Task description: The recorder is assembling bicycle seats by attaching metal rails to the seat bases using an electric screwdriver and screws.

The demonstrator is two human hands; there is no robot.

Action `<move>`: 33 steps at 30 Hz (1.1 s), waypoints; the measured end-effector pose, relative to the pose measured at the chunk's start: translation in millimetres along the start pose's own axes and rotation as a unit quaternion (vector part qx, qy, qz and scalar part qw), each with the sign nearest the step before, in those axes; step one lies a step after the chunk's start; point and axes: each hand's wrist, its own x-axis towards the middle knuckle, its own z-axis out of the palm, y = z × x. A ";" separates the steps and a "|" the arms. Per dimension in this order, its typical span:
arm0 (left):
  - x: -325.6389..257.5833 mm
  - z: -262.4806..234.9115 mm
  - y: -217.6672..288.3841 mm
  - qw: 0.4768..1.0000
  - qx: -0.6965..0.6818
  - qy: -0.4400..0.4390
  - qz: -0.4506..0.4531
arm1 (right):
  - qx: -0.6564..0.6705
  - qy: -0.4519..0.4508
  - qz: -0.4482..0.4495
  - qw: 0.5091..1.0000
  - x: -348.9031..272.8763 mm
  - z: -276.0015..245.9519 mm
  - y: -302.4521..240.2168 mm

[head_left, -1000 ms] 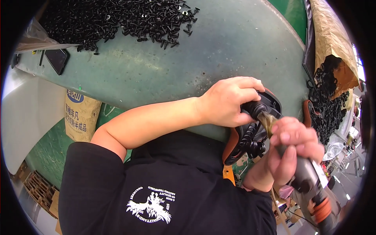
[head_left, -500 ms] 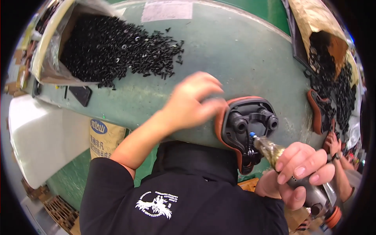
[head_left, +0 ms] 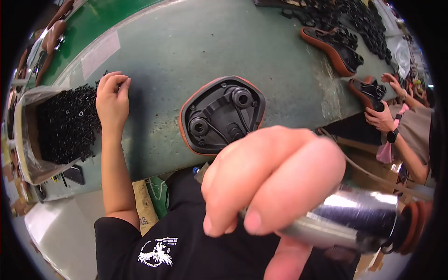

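A bicycle saddle (head_left: 212,108) with a brown-red edge lies upside down on the green bench, its black underside and two round sockets facing up. My right hand (head_left: 275,177) is large in the foreground, wrapped round a silver power screwdriver (head_left: 352,212). It covers the near end of the saddle, and the tool's blue tip pokes out on its left. At the edge of the heap of black screws (head_left: 65,123), my left hand (head_left: 113,100) is closed with its fingers pressed together. Whatever they pinch is too small to make out.
The screws spill from a plastic-lined box (head_left: 23,135) at the left. A paper sheet (head_left: 100,53) lies on the bench (head_left: 158,60). Two more saddles (head_left: 333,49) and a heap of black parts (head_left: 350,18) are at the right, where a co-worker's hands (head_left: 380,116) hold one saddle.
My left hand has gone from beside the saddle to the screw heap. My right hand, still gripping the screwdriver, has risen closer to the view; the tip has left the saddle. The view has shifted.
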 end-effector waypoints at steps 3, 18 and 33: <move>-18.9 -2.4 78.8 0.896 -0.405 -0.143 -0.113 | -0.085 0.005 0.020 0.996 -22.9 -15.2 -29.4; -73.9 17.6 173.5 0.650 -0.638 -0.404 -0.085 | -0.105 -0.012 -0.099 0.989 -36.1 -32.3 -63.3; 23.2 60.0 166.4 0.873 -0.133 -0.348 0.314 | -0.343 0.063 -0.119 0.930 -54.6 -50.5 -86.7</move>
